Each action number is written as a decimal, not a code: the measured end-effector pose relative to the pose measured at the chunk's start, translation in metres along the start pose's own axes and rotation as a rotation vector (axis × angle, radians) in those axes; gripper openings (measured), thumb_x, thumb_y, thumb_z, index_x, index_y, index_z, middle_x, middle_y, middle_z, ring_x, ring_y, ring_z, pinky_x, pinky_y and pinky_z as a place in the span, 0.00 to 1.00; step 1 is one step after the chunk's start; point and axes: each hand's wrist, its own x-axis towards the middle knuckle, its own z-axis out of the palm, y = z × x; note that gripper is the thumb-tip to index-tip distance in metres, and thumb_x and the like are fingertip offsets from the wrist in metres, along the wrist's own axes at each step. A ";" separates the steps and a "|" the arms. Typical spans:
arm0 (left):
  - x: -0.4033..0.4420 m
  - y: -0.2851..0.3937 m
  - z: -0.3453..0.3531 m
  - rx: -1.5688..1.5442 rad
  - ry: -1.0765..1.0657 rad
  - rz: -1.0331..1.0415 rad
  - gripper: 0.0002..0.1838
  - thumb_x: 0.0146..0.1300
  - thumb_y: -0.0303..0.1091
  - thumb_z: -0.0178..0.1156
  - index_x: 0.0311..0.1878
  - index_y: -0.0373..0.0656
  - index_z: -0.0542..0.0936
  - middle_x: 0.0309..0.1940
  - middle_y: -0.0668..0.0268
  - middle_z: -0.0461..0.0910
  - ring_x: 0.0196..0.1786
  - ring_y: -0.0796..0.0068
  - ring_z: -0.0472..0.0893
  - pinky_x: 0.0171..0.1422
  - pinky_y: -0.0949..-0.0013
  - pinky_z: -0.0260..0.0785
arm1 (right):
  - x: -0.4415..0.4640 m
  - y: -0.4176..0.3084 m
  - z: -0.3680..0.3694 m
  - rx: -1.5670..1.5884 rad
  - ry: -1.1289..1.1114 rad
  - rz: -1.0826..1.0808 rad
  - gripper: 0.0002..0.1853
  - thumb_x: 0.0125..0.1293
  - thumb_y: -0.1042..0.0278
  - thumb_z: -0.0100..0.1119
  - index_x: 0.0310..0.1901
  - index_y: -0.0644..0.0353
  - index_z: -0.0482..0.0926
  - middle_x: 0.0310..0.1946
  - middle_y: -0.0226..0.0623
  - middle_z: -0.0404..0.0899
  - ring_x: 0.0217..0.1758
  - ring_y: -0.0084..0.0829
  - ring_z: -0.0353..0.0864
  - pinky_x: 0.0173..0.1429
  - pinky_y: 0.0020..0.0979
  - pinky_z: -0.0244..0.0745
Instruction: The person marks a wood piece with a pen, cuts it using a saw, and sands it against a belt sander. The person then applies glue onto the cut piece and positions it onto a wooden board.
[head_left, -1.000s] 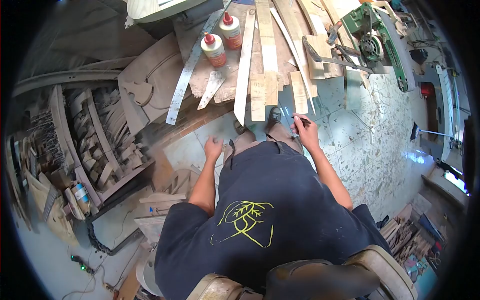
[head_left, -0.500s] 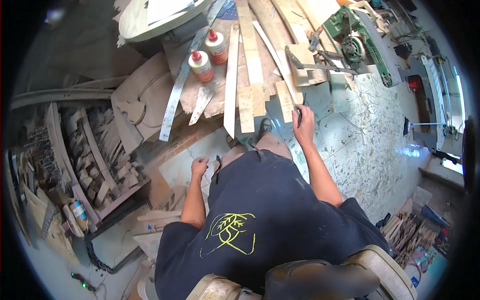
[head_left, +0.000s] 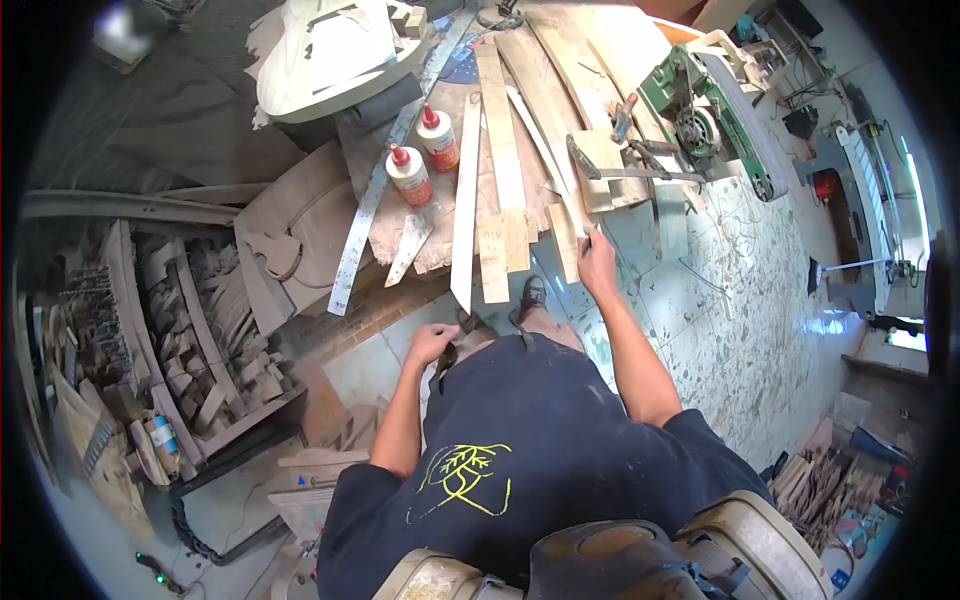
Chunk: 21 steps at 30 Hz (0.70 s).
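My right hand (head_left: 598, 262) is closed at the near end of a thin, pale wooden strip (head_left: 548, 150), which lies lengthwise over the workbench. A small dark, pencil-like thing shows at those fingers, partly hidden. My left hand (head_left: 432, 343) hangs low in front of my left thigh, fingers curled together; whether anything is inside cannot be seen. Between the hands, a board with pencil marks (head_left: 492, 260) and a long narrow strip (head_left: 466, 215) jut past the bench edge. A short tapered offcut (head_left: 409, 248) lies left of them.
Two glue bottles (head_left: 409, 176) stand beside a long metal ruler (head_left: 365, 205). A clamp (head_left: 640, 174) and a green belt sander (head_left: 700, 130) are at the bench's right. A rounded wooden piece (head_left: 340, 95) sits at back left. Racks of offcuts (head_left: 215, 370) stand at left.
My left hand has moved right, toward my thigh. My right hand has shifted slightly down and closed on the thin strip's end. The view has tilted, so the bench appears lower.
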 end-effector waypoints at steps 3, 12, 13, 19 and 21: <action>-0.011 0.036 -0.001 -0.052 -0.011 0.062 0.20 0.70 0.50 0.63 0.47 0.42 0.89 0.42 0.67 0.89 0.43 0.78 0.82 0.46 0.71 0.72 | -0.031 -0.022 -0.016 0.138 0.054 0.021 0.11 0.72 0.72 0.56 0.51 0.67 0.79 0.38 0.55 0.82 0.40 0.53 0.82 0.46 0.44 0.75; -0.019 0.220 -0.017 -0.618 -0.017 0.466 0.31 0.82 0.50 0.44 0.71 0.29 0.68 0.62 0.51 0.80 0.59 0.64 0.83 0.66 0.62 0.74 | -0.109 -0.073 -0.052 0.529 -0.049 0.013 0.09 0.74 0.73 0.54 0.51 0.66 0.77 0.27 0.34 0.73 0.24 0.24 0.71 0.31 0.27 0.66; -0.026 0.248 -0.024 -0.672 0.021 0.534 0.32 0.82 0.51 0.42 0.73 0.30 0.66 0.63 0.50 0.79 0.61 0.63 0.82 0.67 0.61 0.73 | -0.111 -0.078 -0.055 0.492 -0.060 -0.042 0.09 0.73 0.74 0.54 0.51 0.66 0.77 0.28 0.35 0.73 0.24 0.25 0.71 0.31 0.28 0.66; -0.039 0.311 -0.055 -1.066 0.126 0.853 0.36 0.81 0.57 0.41 0.73 0.31 0.64 0.67 0.46 0.73 0.61 0.58 0.81 0.67 0.56 0.73 | -0.118 -0.076 -0.063 0.310 -0.072 -0.349 0.09 0.69 0.78 0.58 0.50 0.65 0.78 0.34 0.42 0.75 0.33 0.38 0.76 0.40 0.33 0.72; -0.050 0.313 -0.061 -1.211 0.137 0.834 0.34 0.81 0.55 0.42 0.74 0.34 0.63 0.61 0.51 0.78 0.55 0.61 0.84 0.64 0.58 0.76 | -0.119 -0.068 -0.061 0.308 -0.084 -0.362 0.09 0.68 0.78 0.60 0.49 0.65 0.78 0.34 0.42 0.75 0.34 0.39 0.76 0.40 0.33 0.72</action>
